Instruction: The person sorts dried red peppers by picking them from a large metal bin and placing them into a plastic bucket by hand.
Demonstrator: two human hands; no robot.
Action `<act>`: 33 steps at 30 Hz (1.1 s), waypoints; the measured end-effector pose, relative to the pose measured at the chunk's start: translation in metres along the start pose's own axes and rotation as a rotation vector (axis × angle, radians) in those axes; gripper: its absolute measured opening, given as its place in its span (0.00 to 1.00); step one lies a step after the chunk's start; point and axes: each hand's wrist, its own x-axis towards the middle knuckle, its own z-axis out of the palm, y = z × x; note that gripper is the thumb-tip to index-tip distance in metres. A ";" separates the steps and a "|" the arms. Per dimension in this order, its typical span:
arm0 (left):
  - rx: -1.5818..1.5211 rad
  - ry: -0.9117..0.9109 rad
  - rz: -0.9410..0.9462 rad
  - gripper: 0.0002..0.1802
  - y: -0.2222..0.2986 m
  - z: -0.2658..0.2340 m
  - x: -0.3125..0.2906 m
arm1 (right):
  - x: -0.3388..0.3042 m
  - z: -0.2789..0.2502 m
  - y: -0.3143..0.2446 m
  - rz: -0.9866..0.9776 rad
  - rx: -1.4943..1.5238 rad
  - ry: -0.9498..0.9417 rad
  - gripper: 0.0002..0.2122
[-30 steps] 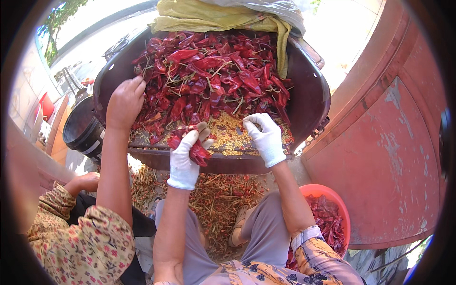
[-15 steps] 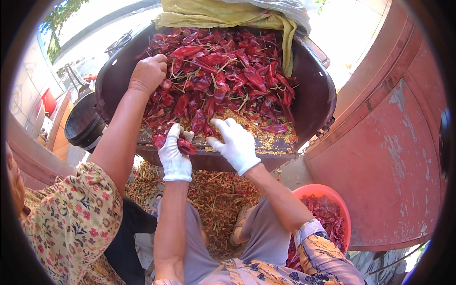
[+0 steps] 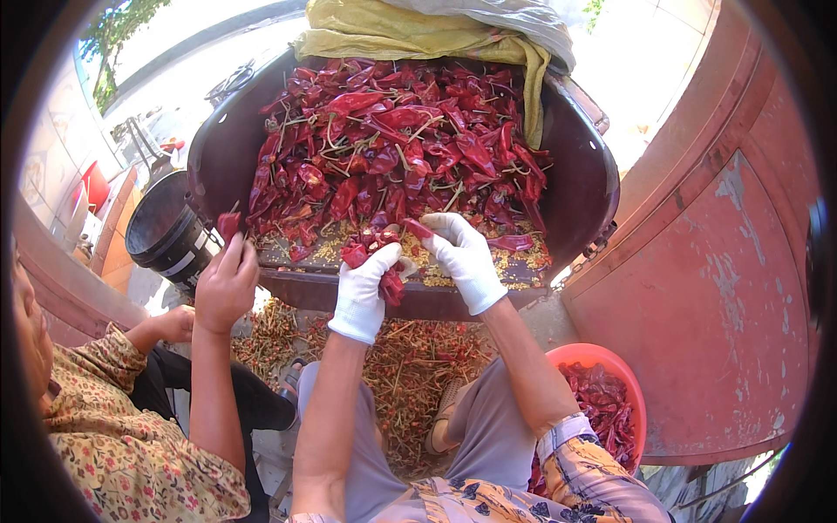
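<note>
My left hand (image 3: 362, 296), in a white knit glove, is closed around a small bunch of dried red chilies (image 3: 391, 286) at the front lip of a dark metal cart bed. Just right of it, my gloved right hand (image 3: 466, 266) pinches one red chili (image 3: 418, 228) between thumb and fingers. Beyond both hands lies a large heap of dried red chilies (image 3: 375, 148) with stems on. Loose yellow seeds (image 3: 440, 272) are scattered along the bed's front edge (image 3: 323, 283), below my fingers.
At left a co-worker's hand (image 3: 228, 283) holds up a chili. A black bucket (image 3: 161, 231) stands beyond it. Stems litter the ground (image 3: 405, 383) between my feet. A pink basin (image 3: 635, 383) of chilies is by my right leg, near a red metal panel (image 3: 697, 305).
The co-worker's hand has drawn back from the heap with a chili. My left hand has shifted right with its bunch; my right hand, open before, now pinches a chili.
</note>
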 end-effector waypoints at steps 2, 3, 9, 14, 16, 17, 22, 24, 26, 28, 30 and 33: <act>-0.117 -0.050 -0.013 0.16 0.000 0.011 0.002 | -0.005 0.005 -0.004 0.034 0.077 -0.087 0.13; -0.176 -0.075 -0.019 0.14 0.000 0.015 0.002 | -0.007 0.007 -0.006 0.051 0.116 -0.131 0.13; -0.209 0.149 0.235 0.06 0.015 0.000 0.004 | 0.002 0.001 0.005 -0.206 -0.320 0.029 0.14; -0.284 0.158 0.194 0.05 0.023 -0.006 0.007 | 0.023 0.040 0.006 -0.465 -1.063 0.258 0.30; -0.280 0.129 0.207 0.04 0.022 -0.008 0.008 | 0.030 0.045 0.016 -0.374 -1.170 0.263 0.27; -0.304 0.123 0.202 0.04 0.024 -0.008 0.008 | 0.032 0.041 0.019 -0.415 -1.133 0.238 0.26; -0.314 0.195 0.194 0.05 0.031 -0.007 0.001 | 0.030 0.014 0.027 -0.583 -0.977 0.313 0.16; -0.272 0.184 0.205 0.05 0.027 -0.013 0.004 | 0.027 0.007 0.024 -0.562 -0.903 0.342 0.14; -0.204 0.178 0.212 0.06 0.026 -0.014 0.005 | 0.021 0.011 0.017 -0.454 -0.834 0.319 0.15; -0.186 0.226 0.218 0.06 0.025 0.000 0.001 | 0.015 0.019 0.013 -0.412 -0.830 0.309 0.18; -0.152 0.221 0.218 0.06 0.024 0.004 -0.001 | 0.014 0.028 0.011 -0.436 -0.958 0.269 0.18; -0.068 0.184 0.248 0.07 0.016 0.001 0.004 | 0.026 0.023 0.022 -0.415 -0.908 0.172 0.14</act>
